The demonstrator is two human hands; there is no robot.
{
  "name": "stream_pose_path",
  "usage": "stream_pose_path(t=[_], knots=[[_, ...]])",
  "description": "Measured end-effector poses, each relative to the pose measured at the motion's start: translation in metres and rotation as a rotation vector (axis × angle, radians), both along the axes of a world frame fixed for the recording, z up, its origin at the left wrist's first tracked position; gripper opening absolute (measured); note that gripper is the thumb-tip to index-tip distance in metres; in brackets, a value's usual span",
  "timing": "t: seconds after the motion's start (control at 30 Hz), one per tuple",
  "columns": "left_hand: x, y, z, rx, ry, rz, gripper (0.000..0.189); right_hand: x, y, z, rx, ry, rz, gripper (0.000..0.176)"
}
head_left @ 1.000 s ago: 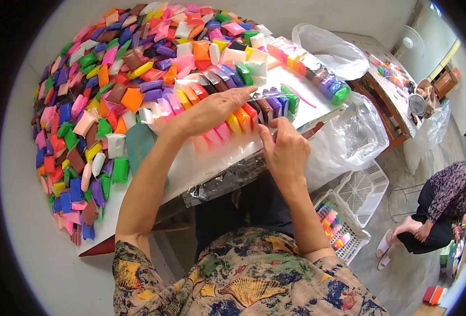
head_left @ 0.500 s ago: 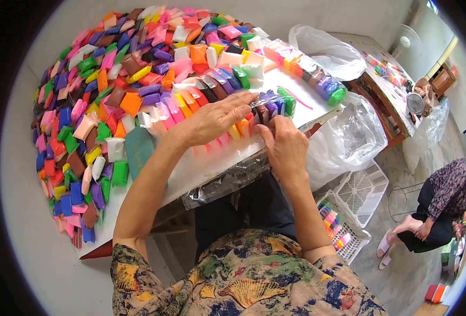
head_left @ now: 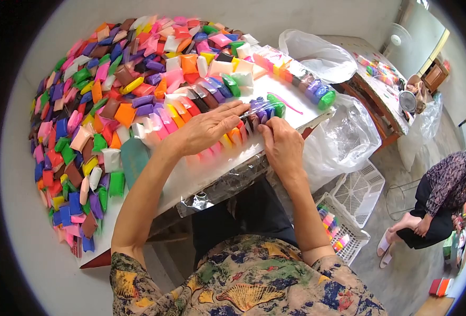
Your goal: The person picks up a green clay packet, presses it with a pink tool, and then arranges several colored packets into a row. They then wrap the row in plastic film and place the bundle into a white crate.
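A row of small coloured packets in clear film [head_left: 235,138] lies near the table's front edge. My left hand [head_left: 212,125] rests flat over the row's left part, its fingers stretched out and pointing right. At the row's right part, my right hand [head_left: 281,141] has its fingers curled and pressed together at the film and the dark packets; what they pinch is too small to make out. A green packet [head_left: 277,105] marks the right end. Just behind lies another row of packets [head_left: 196,98]. A finished-looking wrapped roll [head_left: 296,76] sits at the back right.
A large heap of loose coloured packets [head_left: 85,126] covers the left and back of the table. A green block [head_left: 134,160] stands beside my left forearm. Clear plastic bags [head_left: 343,131] hang at the right, above white crates [head_left: 346,226]. Another person [head_left: 444,195] sits at the far right.
My right hand's fingers have closed in more tightly at the film. My left hand is still laid over the row. The whole view has shifted slightly.
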State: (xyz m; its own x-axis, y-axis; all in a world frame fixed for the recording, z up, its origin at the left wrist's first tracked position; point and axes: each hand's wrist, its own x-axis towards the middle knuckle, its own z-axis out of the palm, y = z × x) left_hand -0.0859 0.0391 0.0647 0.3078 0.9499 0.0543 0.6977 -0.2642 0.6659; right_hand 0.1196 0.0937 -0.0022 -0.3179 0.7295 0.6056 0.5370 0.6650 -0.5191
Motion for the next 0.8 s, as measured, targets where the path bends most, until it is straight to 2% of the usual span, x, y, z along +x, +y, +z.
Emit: stream_pose_path(t=[0.23,0.3,0.43,0.47,0.57,0.63,0.73,0.8], knots=[[-0.002,0.0,-0.001,0.009,-0.016,-0.002,0.06,0.015,-0.015,0.008,-0.009,0.08,0.092,0.021],[-0.003,0.001,-0.003,0.02,-0.031,-0.007,0.059,0.027,-0.032,0.011,0.087,0.024,0.159,0.024],[-0.003,0.0,-0.005,0.08,-0.033,-0.004,0.057,0.046,-0.051,0.009,0.359,-0.182,0.385,0.048],[-0.005,0.001,-0.007,0.102,-0.014,0.003,0.056,0.049,-0.05,-0.005,0.303,-0.288,0.422,0.059],[-0.004,0.0,-0.008,0.145,-0.067,0.037,0.054,0.045,-0.039,-0.029,0.468,-0.352,0.333,0.053],[-0.005,0.003,-0.011,0.162,-0.163,0.064,0.053,0.039,-0.031,-0.037,0.527,-0.266,0.319,0.04],[-0.006,-0.001,-0.006,0.167,-0.116,0.099,0.051,0.035,-0.025,-0.035,0.572,-0.207,0.33,0.03],[-0.007,-0.004,-0.005,0.269,-0.022,0.119,0.044,0.034,-0.024,-0.028,0.606,-0.174,0.351,0.024]])
